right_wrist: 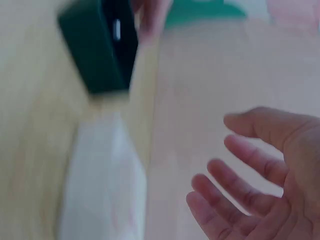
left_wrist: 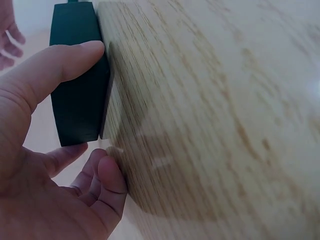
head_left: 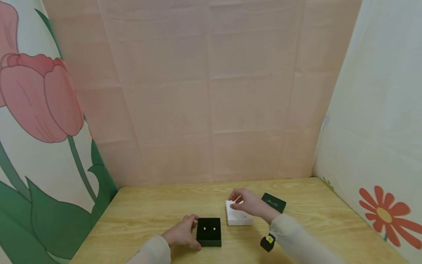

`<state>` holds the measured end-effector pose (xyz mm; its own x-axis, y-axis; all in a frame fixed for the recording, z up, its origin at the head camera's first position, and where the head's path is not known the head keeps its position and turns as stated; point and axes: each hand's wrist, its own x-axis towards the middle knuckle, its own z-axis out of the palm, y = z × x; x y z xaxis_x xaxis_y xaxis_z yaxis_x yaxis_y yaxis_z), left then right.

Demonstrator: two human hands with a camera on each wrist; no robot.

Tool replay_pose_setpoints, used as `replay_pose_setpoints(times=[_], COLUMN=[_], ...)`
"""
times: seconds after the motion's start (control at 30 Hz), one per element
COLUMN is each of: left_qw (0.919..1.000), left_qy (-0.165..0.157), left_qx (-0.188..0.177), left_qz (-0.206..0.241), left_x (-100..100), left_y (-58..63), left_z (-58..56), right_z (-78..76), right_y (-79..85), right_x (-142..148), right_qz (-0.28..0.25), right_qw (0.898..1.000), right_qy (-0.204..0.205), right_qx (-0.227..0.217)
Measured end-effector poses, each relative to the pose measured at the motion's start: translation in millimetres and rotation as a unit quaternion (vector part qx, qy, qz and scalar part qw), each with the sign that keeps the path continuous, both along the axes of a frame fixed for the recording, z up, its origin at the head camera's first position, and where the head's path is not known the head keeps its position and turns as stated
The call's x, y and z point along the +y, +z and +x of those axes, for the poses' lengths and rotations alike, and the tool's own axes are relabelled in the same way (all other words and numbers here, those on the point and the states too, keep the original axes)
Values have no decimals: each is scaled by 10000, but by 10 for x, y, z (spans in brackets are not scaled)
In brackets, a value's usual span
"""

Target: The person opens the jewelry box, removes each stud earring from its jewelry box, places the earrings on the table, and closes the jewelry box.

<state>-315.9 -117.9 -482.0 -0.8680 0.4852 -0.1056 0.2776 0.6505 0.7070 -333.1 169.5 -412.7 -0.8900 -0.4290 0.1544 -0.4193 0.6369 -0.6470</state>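
Note:
A dark green jewelry box (head_left: 209, 243) sits uncovered on the table, two small pale stud earrings (head_left: 204, 228) on its black lining. My left hand (head_left: 181, 232) holds the box by its left side. In the left wrist view the thumb (left_wrist: 80, 59) lies on the box's front wall and a finger reaches to its far end. My right hand (head_left: 248, 202) hovers over a white box (head_left: 240, 221), fingers spread and loosely bent, holding nothing. The right wrist view shows that hand's palm and fingers (right_wrist: 240, 195) apart from the white box (right_wrist: 100, 185).
A dark green lid (head_left: 274, 202) with gold lettering lies behind the right wrist. The wooden table (head_left: 158, 201) ends at a pinkish cloth backdrop (head_left: 211, 110). Flower-patterned panels (head_left: 382, 216) stand at both sides.

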Motion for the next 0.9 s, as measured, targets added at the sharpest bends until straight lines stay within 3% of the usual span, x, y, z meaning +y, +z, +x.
replay_pose_setpoints(times=[0.17,0.3,0.53,0.9], left_qw=[10000,10000,9995,9998], left_qy=[13,26,107,54], left_qx=[89,81,-285,-205], left_qz=[-39,-38,-49,-68], left_x=[0,-6,-1,-6], left_y=[1,10,45,36], left_z=[11,18,-2,-14], right_z=[182,243,242,205], right_y=[-132,-250,-405,-475], right_x=[-384,-597,-758,-786], right_qz=[-265,105,973,1143], right_qw=[9983,9992,9952,9934], right_qy=[505,381,48,-13], right_qx=[-144,-54,88,61])
